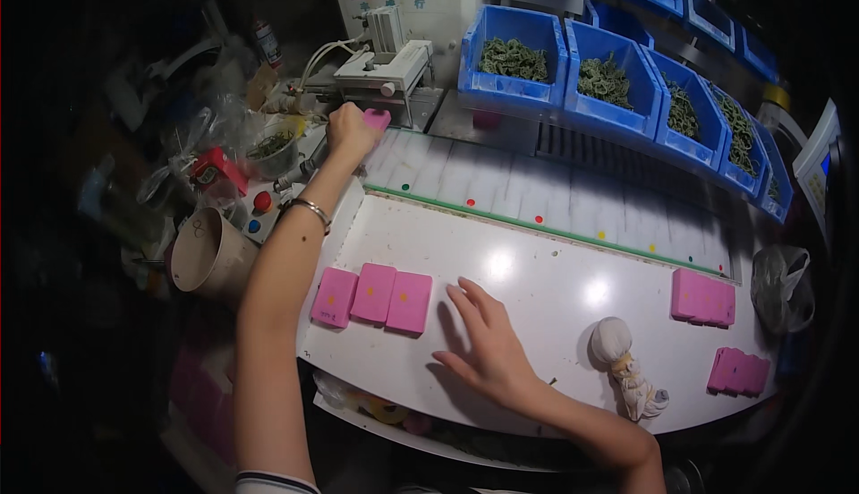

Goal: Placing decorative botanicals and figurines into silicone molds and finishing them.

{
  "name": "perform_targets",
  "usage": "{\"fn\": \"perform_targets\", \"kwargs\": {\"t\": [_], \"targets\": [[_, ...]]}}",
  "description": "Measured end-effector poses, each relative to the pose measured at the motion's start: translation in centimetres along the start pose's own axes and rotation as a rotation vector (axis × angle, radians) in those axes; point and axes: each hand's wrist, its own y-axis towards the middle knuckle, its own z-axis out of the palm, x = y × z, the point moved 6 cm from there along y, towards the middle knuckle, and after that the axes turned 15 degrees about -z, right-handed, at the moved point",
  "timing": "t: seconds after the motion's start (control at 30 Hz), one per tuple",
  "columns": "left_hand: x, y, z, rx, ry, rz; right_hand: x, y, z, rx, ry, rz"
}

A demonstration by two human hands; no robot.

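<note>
My left hand (351, 133) is closed on a pink block (377, 119) at the front of a small white press machine (380, 78). My right hand (479, 337) hovers open over the white worktop (501, 279), fingers apart, just right of three pink blocks (412, 304) lying side by side. A white cloth-wrapped pestle-like bundle (626, 369) lies further right. Pink block stacks sit at the right edge, one upper (702, 297), one lower (738, 370). Behind the worktop runs a pale grooved strip (501, 181) with coloured dots along a green edge.
Blue bins (610, 87) of dried greenish strands hang above the strip. At left are a beige tub (213, 248), plastic bags, a clear container (271, 151), a red device (219, 170) and coloured buttons (262, 201). A crumpled plastic bag (781, 288) sits at the far right.
</note>
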Motion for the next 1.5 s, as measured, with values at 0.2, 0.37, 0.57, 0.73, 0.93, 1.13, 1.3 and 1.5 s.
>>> {"fn": "perform_targets", "kwargs": {"t": [0.2, 0.37, 0.57, 0.73, 0.93, 1.13, 1.3, 1.5], "targets": [[-1.6, -2.0, 0.8, -0.111, 0.17, 0.295, -1.0, 2.9, 2.5, -0.018, -0.061, -0.148], [-3.3, -14.9, -1.4, 0.322, -0.117, 0.337, -0.6, 2.1, -0.5, -0.046, -0.033, -0.047], [-0.8, -30.3, -1.7, 1.08, -0.58, 0.028, 3.7, -0.9, -4.8, -0.204, -0.15, -0.207], [-2.6, -34.7, 0.3, 1.316, -1.061, -0.211, 5.5, -4.0, -7.1, -0.274, -0.348, -0.253], [-2.8, -37.6, 2.6, 1.594, -1.005, -0.166, 3.7, -4.9, -10.1, -0.055, -0.184, -0.219], [-3.5, -37.3, 2.9, 1.399, -1.237, -0.335, 4.7, -6.9, -10.6, -0.22, -0.392, -0.41], [-2.9, -36.5, 3.8, 1.36, -1.466, -0.595, 7.3, -8.4, -7.3, -0.152, -0.377, -0.43], [-3.6, -36.7, 2.1, 1.411, -1.201, -0.381, 3.3, -5.0, -11.4, -0.446, -0.211, -0.015]]}}
